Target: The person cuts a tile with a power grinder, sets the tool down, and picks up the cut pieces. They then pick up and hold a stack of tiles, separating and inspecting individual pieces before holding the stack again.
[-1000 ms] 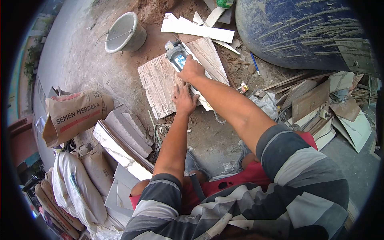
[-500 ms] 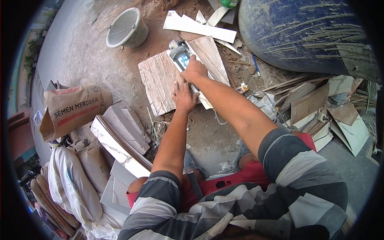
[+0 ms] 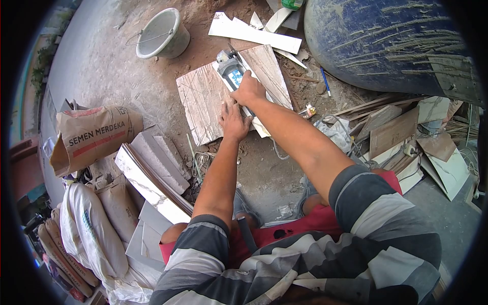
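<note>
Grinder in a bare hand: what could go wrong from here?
The bare left hand lies close to the grinder, so a kick might reach its fingers. Only the right hand seems to hold the grinder, which could twist. No clamp shows on the white tile strip, so it might shift.
</note>
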`<state>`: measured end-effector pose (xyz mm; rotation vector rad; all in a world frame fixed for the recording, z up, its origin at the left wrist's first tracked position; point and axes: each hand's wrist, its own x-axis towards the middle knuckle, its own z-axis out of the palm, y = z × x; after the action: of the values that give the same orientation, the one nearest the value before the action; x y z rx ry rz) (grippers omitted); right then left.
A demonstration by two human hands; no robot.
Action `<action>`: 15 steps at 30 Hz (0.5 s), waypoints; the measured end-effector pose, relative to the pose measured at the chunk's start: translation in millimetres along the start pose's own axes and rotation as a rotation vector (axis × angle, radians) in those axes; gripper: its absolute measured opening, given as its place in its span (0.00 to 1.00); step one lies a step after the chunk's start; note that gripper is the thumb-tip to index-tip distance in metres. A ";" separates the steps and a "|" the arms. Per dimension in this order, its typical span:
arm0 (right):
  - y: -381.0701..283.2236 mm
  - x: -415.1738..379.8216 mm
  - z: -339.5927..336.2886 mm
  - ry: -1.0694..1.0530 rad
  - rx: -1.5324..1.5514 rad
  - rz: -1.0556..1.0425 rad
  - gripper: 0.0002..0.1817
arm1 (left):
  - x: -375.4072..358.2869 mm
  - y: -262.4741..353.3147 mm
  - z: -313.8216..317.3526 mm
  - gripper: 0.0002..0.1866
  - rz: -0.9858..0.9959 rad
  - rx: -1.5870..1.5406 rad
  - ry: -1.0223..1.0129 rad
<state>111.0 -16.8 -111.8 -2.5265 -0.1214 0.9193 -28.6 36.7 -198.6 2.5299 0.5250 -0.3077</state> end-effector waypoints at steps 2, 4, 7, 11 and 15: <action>1.1 0.1 1.2 -0.005 0.006 0.000 0.49 | 0.0 -2.9 3.4 0.38 0.020 -0.004 0.029; 1.7 0.4 1.6 0.003 0.006 -0.002 0.48 | 0.4 -2.6 2.6 0.37 0.011 0.002 0.017; 1.9 -0.6 1.1 0.013 0.010 -0.011 0.46 | 1.2 -1.6 2.6 0.37 -0.001 0.007 0.009; 7.0 3.5 8.2 0.048 0.039 -0.009 0.45 | 2.4 -4.9 3.4 0.40 0.024 0.015 -0.004; 31.9 -18.9 11.5 0.077 0.094 -0.042 0.47 | 0.0 -2.5 1.2 0.40 -0.020 -0.010 0.006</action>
<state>86.9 -45.4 -122.5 -2.4593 -0.1045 0.7910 -29.7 38.1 -200.7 2.5182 0.5535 -0.3037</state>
